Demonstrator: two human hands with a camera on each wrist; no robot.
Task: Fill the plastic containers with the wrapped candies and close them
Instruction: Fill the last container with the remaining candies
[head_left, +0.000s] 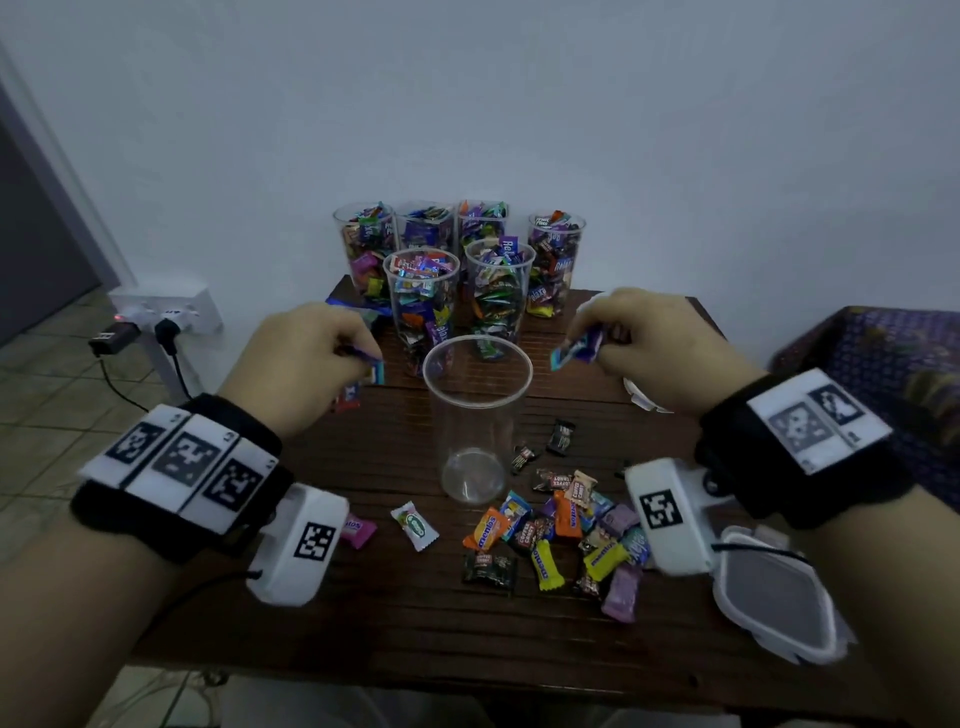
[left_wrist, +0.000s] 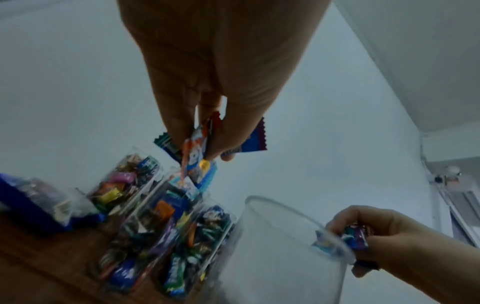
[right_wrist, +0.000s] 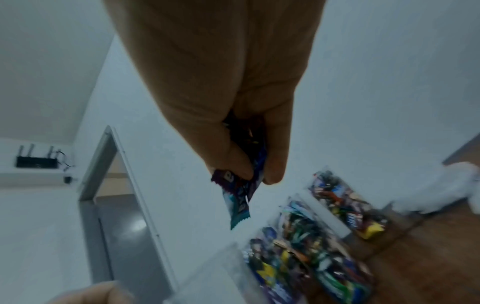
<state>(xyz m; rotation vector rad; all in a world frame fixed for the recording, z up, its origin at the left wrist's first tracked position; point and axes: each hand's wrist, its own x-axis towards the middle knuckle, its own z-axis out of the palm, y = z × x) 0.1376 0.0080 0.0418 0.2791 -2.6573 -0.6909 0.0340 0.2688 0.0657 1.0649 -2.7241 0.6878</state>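
Loose candies (head_left: 561, 535) near me on the bench (head_left: 395, 623), empty cup (head_left: 477, 415) waiting.
Both hands' fingers (left_wrist: 179, 127) clamped on sweets; next I drop them in.

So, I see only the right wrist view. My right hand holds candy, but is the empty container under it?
Observer: Not yet. In the head view the right hand is beside the empty container, to the right of its rim.
Operator: And the left hand, does it hold something?
Observer: Yes, the left hand pinches several wrapped candies.
Operator: Are more candies left on the table?
Observer: Yes, a loose pile of candies lies in front of the container.
Operator: Is there any lid?
Observer: A lid lies at the near right.
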